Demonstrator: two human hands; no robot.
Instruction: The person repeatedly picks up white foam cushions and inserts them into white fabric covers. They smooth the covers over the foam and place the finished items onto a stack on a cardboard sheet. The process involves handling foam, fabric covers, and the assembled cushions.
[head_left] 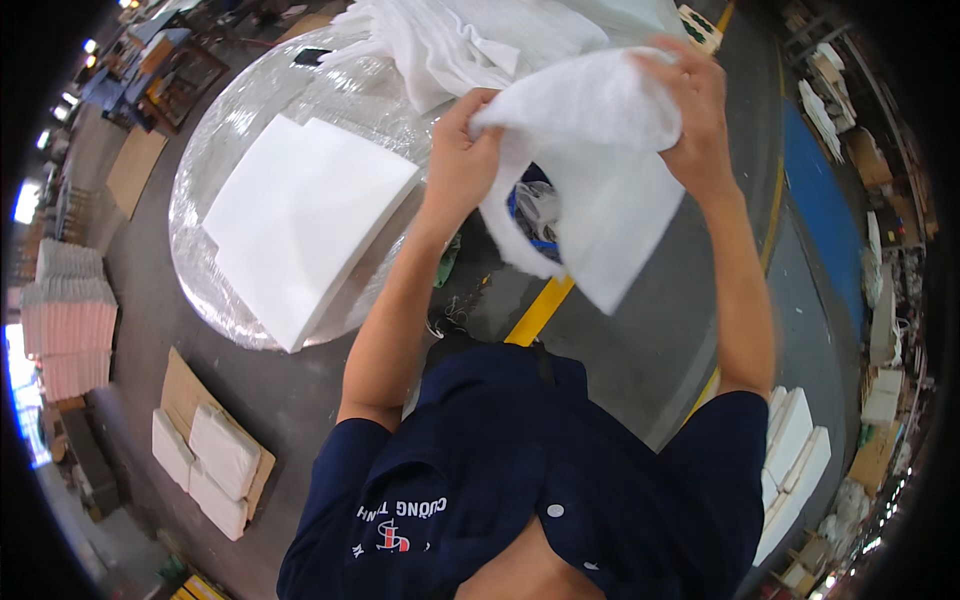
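Note:
A soft white sheet of padding (635,215) hangs in front of me, its upper part folded over. My left hand (466,150) pinches its left edge, with fingers closed on it. At the upper right corner my right hand (692,115) grips the same sheet; the fingers are slightly blurred. Below the fold the sheet curves around an opening, through which something clear and blue shows. To the left, a thick white foam slab (310,215) with stepped corners lies on a round, plastic-wrapped surface (200,265). A heap of white padding (450,40) rests at the far side.
White foam blocks lie on cardboard (262,480) on the floor at left. Pink and grey stacked sheets (70,320) stand farther left. More white slabs (795,465) are at my right. A yellow floor line (540,312) runs below the sheet; shelving lines the right side.

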